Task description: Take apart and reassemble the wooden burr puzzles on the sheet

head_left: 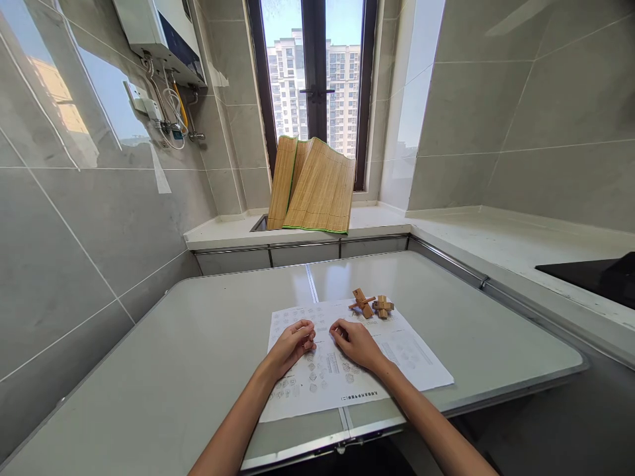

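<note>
My left hand [295, 344] rests on a large printed paper sheet [347, 390], its fingers loosely curled and slightly apart, with nothing visible in them. A short gap to the right, my right hand [353, 340] lies on the same sheet with its fingers bent inward; whatever is under them is hidden. Beyond my right hand, at the sheet's far edge, sit two small wooden interlocking pieces: a crossed one [362, 303] with a thin stick through it, and a compact knot-like one [382, 307] beside it. Neither hand touches them.
The sheet lies on a pale folding table [208, 344] with a metal centre seam. Behind stands a white counter [381, 217] bearing a folded bamboo mat [322, 188] before the window. A black hob [590, 274] is at the right. A water heater [161, 39] hangs upper left.
</note>
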Tool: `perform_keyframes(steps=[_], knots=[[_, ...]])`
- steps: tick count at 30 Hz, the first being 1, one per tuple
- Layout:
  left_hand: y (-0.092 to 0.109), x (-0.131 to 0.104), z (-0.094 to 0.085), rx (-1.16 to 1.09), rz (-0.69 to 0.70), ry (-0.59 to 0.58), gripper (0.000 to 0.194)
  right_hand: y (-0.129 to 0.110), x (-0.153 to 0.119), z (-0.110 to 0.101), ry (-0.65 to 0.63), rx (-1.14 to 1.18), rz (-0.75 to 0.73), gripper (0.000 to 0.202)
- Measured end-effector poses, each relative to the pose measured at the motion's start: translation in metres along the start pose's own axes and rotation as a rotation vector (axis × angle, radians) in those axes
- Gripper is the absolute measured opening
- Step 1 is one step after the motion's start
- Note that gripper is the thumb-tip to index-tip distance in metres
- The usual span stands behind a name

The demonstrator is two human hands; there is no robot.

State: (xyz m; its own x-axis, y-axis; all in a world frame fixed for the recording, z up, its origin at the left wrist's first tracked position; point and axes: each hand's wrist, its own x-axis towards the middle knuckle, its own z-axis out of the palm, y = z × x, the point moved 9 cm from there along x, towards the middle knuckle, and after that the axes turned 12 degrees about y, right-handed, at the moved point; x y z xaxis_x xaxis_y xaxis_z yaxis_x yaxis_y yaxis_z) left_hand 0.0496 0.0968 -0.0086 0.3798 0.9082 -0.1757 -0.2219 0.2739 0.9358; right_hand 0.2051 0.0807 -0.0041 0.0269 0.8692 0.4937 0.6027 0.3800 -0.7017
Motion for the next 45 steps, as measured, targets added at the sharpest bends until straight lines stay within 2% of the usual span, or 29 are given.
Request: perform_keyframes(steps=[37, 42, 45], knots=[[0.0018, -0.0012, 0.0012, -0.001, 0.003, 0.006, 0.027, 0.0016, -0.0002, 0.0004, 0.006, -0.005, -0.003, 0.022], [0.0016, -0.0015, 0.0020, 0.007, -0.008, 0.005, 0.027, 0.0023, 0.0016, -0.0013, 0.012, 0.073, 0.041, 0.023], [0.0018, -0.0015, 0.0019, 0.005, -0.012, 0.006, 0.028, 0.0070, 0.0052, -0.0061, 0.066, 0.146, 0.097, 0.024]])
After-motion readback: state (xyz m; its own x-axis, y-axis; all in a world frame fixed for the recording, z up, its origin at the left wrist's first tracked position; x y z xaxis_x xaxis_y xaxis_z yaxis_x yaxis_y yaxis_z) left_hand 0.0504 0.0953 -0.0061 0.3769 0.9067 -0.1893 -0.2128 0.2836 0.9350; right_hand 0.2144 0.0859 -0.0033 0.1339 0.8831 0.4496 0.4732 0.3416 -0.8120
